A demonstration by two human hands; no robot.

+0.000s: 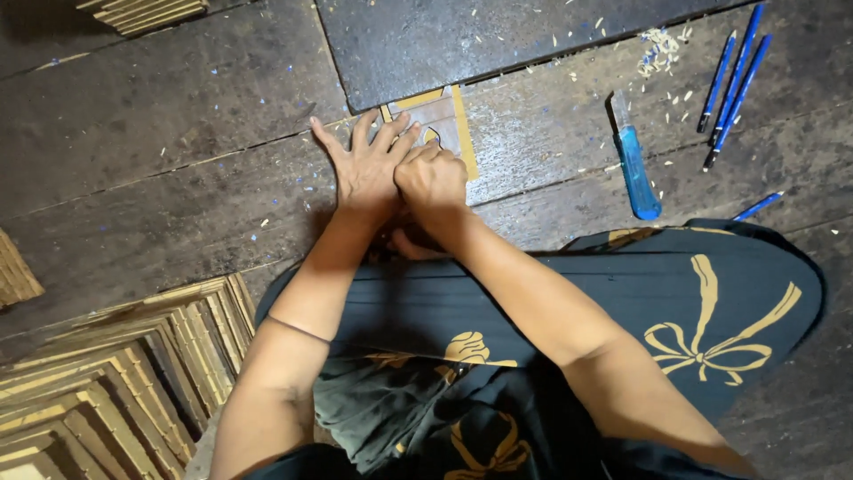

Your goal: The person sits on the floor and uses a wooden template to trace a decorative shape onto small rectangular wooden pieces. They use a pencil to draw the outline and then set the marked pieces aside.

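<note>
1. Fingers of your left hand (366,169) lie spread, pressing flat on the wooden floor (178,178) beside the tan card piece (442,118).
2. Your right hand (432,180) is curled into a fist; whether it pinches anything is hidden.
3. That card piece lies half under the dark board (462,36).
4. A blue utility knife (634,164) rests well apart.

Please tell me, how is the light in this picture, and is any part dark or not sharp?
Head view: light falls brightest on the left hand, the right hand and the blue knife; the plank floor darkens toward the corners; the hands cast a small shadow near the cloth; the stacked strips look sharp.
</note>
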